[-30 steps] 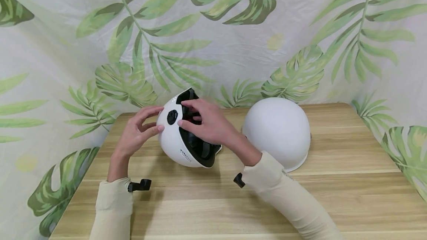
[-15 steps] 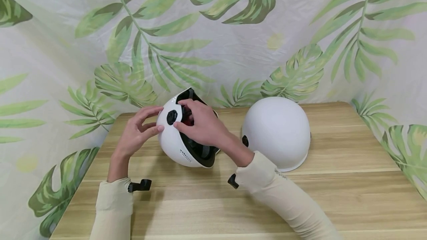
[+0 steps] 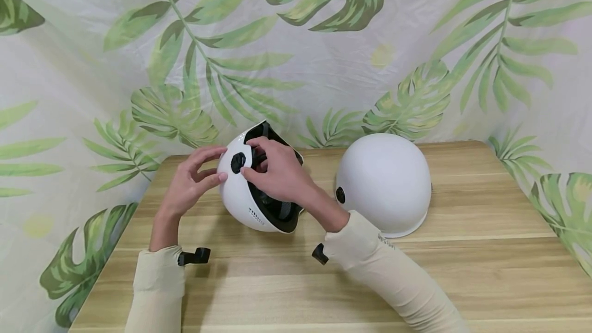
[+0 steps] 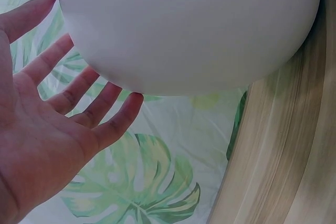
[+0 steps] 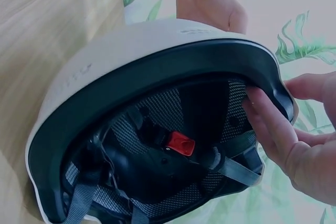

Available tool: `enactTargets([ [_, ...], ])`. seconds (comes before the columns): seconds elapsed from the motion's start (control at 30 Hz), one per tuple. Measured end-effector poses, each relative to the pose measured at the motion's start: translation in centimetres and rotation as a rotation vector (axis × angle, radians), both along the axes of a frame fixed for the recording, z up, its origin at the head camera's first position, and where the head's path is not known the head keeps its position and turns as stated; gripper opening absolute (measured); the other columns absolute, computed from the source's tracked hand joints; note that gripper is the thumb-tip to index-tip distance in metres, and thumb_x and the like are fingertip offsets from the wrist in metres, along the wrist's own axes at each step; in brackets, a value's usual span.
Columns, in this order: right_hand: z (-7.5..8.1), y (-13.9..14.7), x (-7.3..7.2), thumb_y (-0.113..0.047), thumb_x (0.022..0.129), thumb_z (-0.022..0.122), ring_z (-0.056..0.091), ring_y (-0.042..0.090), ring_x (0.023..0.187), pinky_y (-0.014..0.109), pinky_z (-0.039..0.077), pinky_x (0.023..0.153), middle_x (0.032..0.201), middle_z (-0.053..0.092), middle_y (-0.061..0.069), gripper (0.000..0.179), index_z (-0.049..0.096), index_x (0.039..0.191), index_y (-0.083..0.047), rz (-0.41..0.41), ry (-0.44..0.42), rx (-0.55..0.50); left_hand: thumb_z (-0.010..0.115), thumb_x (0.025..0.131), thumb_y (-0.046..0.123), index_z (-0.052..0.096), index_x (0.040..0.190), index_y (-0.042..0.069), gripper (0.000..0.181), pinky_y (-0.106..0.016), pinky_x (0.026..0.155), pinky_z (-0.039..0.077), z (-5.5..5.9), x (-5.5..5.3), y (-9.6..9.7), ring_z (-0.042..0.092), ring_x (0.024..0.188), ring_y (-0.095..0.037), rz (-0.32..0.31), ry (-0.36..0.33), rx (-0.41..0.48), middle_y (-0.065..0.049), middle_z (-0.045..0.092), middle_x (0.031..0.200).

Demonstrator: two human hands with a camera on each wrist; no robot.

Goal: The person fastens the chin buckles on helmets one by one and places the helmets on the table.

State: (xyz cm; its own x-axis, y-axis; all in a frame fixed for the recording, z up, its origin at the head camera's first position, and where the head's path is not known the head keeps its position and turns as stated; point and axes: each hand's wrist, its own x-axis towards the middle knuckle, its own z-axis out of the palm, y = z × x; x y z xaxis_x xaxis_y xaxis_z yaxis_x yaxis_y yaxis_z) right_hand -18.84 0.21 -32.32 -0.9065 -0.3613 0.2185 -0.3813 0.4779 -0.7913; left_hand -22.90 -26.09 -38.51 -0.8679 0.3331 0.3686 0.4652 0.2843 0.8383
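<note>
A white helmet (image 3: 238, 202) with a black round vent on its side lies tipped over, its padded opening facing right. My left hand (image 3: 187, 179) steadies the crown; in the left wrist view the spread fingers (image 4: 118, 119) touch the smooth shell with their tips. At the upper rim, my right hand (image 3: 284, 173) pinches the helmet's edge, thumb outside near the vent and fingers inside on the lining. The right wrist view shows the dark interior with a red buckle (image 5: 181, 143) and grey straps (image 5: 239, 172).
A second white helmet (image 3: 384, 184) stands dome up to the right, close beyond my right forearm. Both helmets are on a wooden table (image 3: 277, 287). A leaf-patterned cloth (image 3: 324, 76) hangs along the table's back edge.
My right hand has shifted slightly left along the helmet, its thumb now further onto the shell beside the vent. The left hand and both helmets have stayed in place.
</note>
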Motion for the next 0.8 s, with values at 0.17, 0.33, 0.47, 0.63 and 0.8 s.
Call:
enactTargets([
  [0.17, -0.3, 0.2, 0.0, -0.021, 0.100, 0.072, 0.078, 0.022, 0.100, 0.024, 0.062, 0.079, 0.133, 0.069, 0.010, 0.053, 0.056, 0.149, -0.010, 0.008, -0.051, -0.118, 0.072, 0.097, -0.002, 0.059, 0.147, 0.000, 0.051, -0.015, 0.101, 0.054, 0.0, 0.0, 0.1, 0.053, 0.135, -0.009, -0.007, 0.005, 0.008, -0.003, 0.056, 0.145],
  [0.33, -0.7, 0.3, -0.3, -0.012, 0.099, 0.073, 0.078, 0.023, 0.094, 0.032, 0.066, 0.073, 0.133, 0.067, 0.015, 0.050, 0.058, 0.146, -0.009, 0.016, -0.145, -0.310, 0.070, 0.096, -0.005, 0.060, 0.145, -0.003, 0.050, -0.016, 0.103, 0.052, 0.0, 0.0, 0.1, 0.053, 0.134, -0.012, -0.013, 0.032, 0.049, 0.002, 0.058, 0.143],
  [0.47, -1.0, 0.7, -0.6, -0.005, 0.098, 0.072, 0.078, 0.027, 0.101, 0.037, 0.067, 0.077, 0.136, 0.064, 0.019, 0.050, 0.058, 0.146, -0.008, 0.000, -0.211, -0.478, 0.069, 0.095, -0.009, 0.060, 0.143, -0.007, 0.049, -0.018, 0.107, 0.049, 0.3, 0.1, 0.1, 0.053, 0.135, -0.014, -0.012, 0.059, 0.119, -0.001, 0.057, 0.144],
  [0.63, -1.3, 1.7, -0.8, -0.004, 0.100, 0.069, 0.077, 0.029, 0.110, 0.038, 0.067, 0.083, 0.139, 0.061, 0.017, 0.050, 0.058, 0.148, -0.011, -0.025, -0.270, -0.604, 0.068, 0.097, -0.006, 0.059, 0.146, -0.003, 0.051, -0.015, 0.105, 0.049, 0.5, 0.3, 0.3, 0.052, 0.136, -0.014, 0.035, 0.039, 0.117, -0.002, 0.053, 0.149],
  [0.8, -1.5, 2.6, -0.8, -0.003, 0.100, 0.068, 0.076, 0.030, 0.110, 0.040, 0.067, 0.086, 0.140, 0.059, 0.018, 0.050, 0.057, 0.149, -0.010, -0.020, -0.287, -0.647, 0.068, 0.101, 0.004, 0.056, 0.151, 0.005, 0.052, -0.013, 0.100, 0.051, 0.6, 0.4, 0.3, 0.051, 0.137, -0.009, 0.092, -0.006, 0.025, -0.003, 0.050, 0.153],
])
